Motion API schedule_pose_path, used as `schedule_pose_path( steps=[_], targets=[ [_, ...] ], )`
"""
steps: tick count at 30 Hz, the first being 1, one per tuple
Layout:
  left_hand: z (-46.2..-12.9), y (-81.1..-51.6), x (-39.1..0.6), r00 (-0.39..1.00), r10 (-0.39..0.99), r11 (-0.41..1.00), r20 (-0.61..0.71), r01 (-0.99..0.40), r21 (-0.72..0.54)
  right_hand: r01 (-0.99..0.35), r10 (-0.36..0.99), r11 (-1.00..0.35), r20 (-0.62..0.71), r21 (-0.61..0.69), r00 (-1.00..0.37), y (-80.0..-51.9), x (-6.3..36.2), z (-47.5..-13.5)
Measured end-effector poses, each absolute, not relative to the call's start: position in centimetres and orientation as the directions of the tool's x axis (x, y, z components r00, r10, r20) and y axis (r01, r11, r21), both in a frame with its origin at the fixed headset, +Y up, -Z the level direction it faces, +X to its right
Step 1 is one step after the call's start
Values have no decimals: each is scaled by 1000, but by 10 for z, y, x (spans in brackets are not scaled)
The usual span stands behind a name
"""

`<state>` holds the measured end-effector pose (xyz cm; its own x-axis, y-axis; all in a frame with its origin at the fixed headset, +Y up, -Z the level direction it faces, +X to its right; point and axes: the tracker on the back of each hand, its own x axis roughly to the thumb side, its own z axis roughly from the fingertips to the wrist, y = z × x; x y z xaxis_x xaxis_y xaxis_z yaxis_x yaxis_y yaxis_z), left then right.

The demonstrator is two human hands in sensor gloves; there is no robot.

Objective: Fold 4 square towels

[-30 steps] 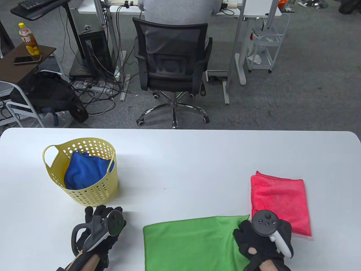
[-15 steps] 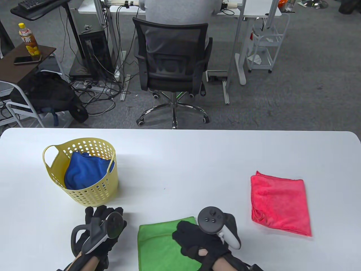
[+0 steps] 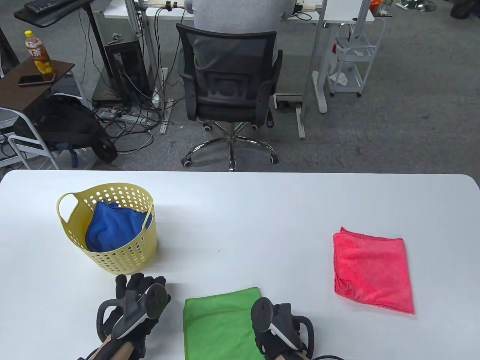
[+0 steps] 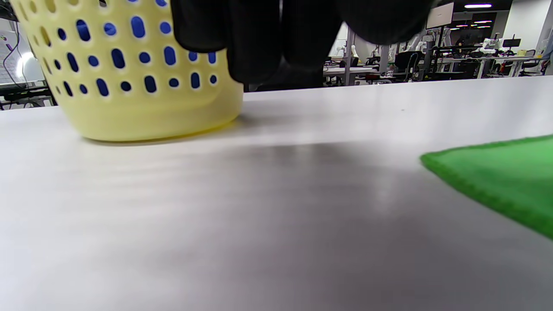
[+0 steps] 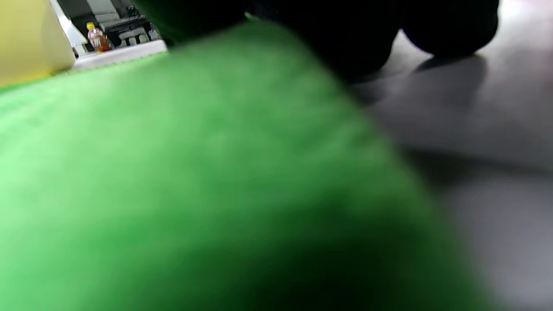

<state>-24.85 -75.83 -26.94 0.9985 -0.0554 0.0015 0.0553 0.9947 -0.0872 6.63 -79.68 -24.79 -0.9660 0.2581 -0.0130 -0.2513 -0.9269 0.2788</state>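
Observation:
A green towel (image 3: 219,322) lies folded at the table's front edge, also in the left wrist view (image 4: 501,172) and the right wrist view (image 5: 173,172). My right hand (image 3: 279,332) rests at its right edge, mostly hidden under its tracker; its fingertips (image 5: 367,43) touch the towel's edge and the table beside it, with no cloth held. My left hand (image 3: 137,287) lies flat and empty on the table, left of the towel. A red towel (image 3: 371,268) lies folded at the right. A blue towel (image 3: 112,225) sits in the yellow basket (image 3: 123,258).
The basket (image 4: 129,86) stands just beyond my left hand's fingers (image 4: 268,39). The white table (image 3: 240,210) stretches wide behind the towels. An office chair (image 3: 228,86) with a seated person stands past the far edge.
My right hand carried the green towel's right side over to the left, halving it, then drew back to the folded towel's right edge. The left hand has barely moved.

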Motion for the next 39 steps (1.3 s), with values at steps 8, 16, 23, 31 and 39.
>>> schedule_pose_path(
  steps=[8, 16, 23, 31, 39],
  targets=[
    [-271, -760, -248, 999, -55, 994, 4, 55, -92, -531, 525, -830, -83, 172, -847, -754, 123, -268],
    [-272, -760, -250, 998, -65, 994, -18, 63, -91, -475, 472, -880, -93, 14, -877, -684, 174, -328],
    [-269, -758, -250, 997, -74, 994, -16, 73, -84, -592, 606, -794, -94, -138, -790, -621, 217, -355],
    [-268, -756, -248, 996, -83, 994, -10, 82, -67, -513, 586, -810, -389, -282, -711, -645, 351, -352],
    [-268, -762, -243, 993, -116, 990, -8, 115, -82, -375, 366, -914, -717, -156, -594, -739, 413, -346]
  ],
)
